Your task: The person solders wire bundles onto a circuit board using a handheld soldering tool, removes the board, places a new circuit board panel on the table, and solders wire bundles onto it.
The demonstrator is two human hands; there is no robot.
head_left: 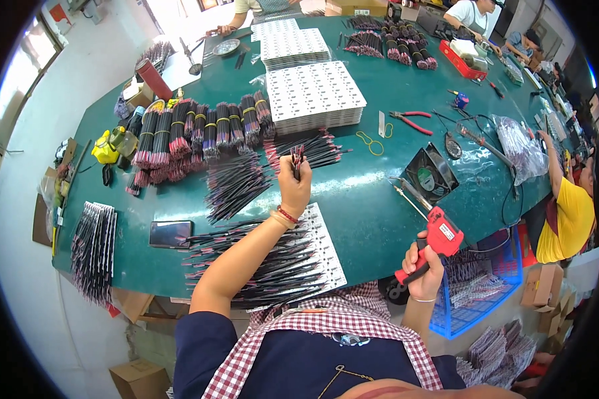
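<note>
My left hand (293, 189) is closed around a small bunch of black wires (298, 155), their pinkish ends poking up past the fingers. It is over the green table, beside two loose wire piles, one to its left (236, 185) and one behind it (321, 147). Beneath my left forearm, many black wires (273, 266) lie across a white printed board (327, 245) at the front edge. My right hand (426, 274) grips the handle of a red and black soldering gun (443, 233). The gun's metal tip points up and left, toward a small black fan (431, 174).
Tied wire bundles (180, 136) line the left, with a phone (170, 234) nearer. Stacked white boards (316, 93) stand mid-table. Red-handled pliers (414, 123) and a plastic bag (520, 147) lie right. A blue crate (489, 312) sits below the edge. A co-worker in yellow (566, 223) is at right.
</note>
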